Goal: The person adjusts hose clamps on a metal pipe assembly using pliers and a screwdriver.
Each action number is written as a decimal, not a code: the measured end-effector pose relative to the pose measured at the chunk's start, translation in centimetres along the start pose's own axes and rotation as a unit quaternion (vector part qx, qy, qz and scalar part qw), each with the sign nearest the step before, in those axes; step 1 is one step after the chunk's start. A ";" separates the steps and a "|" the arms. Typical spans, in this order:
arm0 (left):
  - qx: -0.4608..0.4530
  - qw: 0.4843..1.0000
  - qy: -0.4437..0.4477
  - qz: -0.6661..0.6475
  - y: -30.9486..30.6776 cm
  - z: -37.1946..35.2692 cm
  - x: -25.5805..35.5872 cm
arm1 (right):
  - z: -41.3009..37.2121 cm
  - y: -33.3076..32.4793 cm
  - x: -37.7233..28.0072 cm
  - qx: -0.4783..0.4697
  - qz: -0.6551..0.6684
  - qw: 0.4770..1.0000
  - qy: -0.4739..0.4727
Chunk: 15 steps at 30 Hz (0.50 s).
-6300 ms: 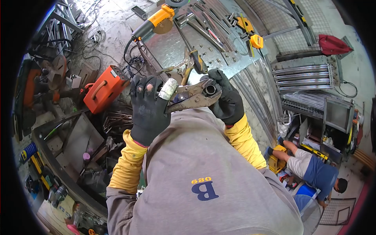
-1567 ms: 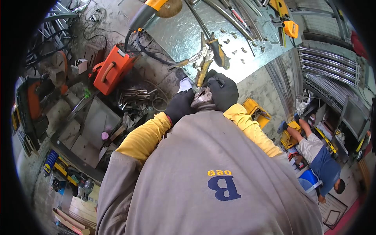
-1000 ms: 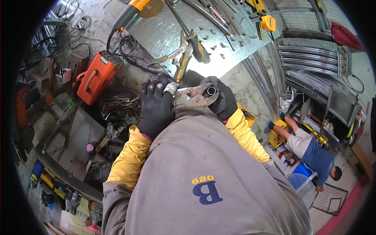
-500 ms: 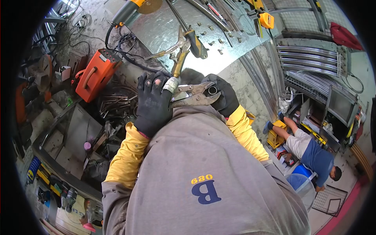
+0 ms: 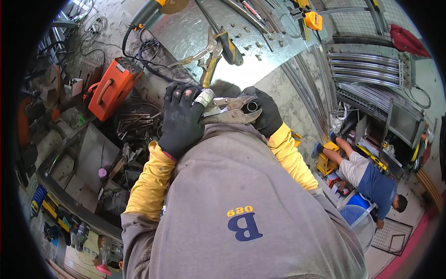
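Both my hands wear black gloves, close in front of my chest. My left hand [image 5: 180,122] grips the handles of silver locking pliers [image 5: 228,111], one fingertip wrapped in white tape. My right hand [image 5: 265,113] holds a short dark metal tube [image 5: 251,106] at the pliers' jaws. The jaws sit around or against the tube; I cannot tell how tight. Just beyond my hands, a second pair of locking pliers with yellow-and-black grips [image 5: 214,51] lies on the shiny metal sheet [image 5: 195,32].
An orange case [image 5: 113,87] stands left of the sheet, beside a heap of metal scraps [image 5: 134,125]. An angle grinder [image 5: 153,9] and a yellow tape measure [image 5: 314,20] lie at the top. Metal rods [image 5: 371,69] are stacked right. Another person [image 5: 367,179] crouches on the floor lower right.
1.6 s ago my hands were tucked low against my chest. They have since risen with the pliers and tube in plain sight. Over the last half second almost nothing has shifted.
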<state>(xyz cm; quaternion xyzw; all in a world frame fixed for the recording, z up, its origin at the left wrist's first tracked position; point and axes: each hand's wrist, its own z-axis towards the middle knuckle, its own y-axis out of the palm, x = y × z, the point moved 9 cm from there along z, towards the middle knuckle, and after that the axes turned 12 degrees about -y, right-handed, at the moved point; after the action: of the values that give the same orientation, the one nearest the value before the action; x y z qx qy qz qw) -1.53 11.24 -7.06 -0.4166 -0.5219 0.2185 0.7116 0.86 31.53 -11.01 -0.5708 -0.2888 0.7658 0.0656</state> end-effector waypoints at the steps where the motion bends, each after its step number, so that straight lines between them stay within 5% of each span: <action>1: 0.005 1.000 0.002 -0.004 0.1 -0.1 -0.1 | -0.3 0.1 0.2 0.000 0.001 1.000 0.000; 3: 0.002 1.000 0.004 0.004 0.3 -0.3 -0.1 | -1.4 0.5 1.8 0.015 0.115 0.990 0.075; 15: -0.021 0.998 -0.050 0.030 2.4 -1.3 -1.0 | -2.2 0.2 2.2 -0.011 0.035 0.998 0.056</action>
<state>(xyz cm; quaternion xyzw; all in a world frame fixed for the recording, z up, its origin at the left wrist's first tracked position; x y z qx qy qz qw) -0.39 11.33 -9.73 -0.4359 -0.5486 0.2494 0.6685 2.15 33.05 -13.34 -0.6232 -0.2731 0.7312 0.0489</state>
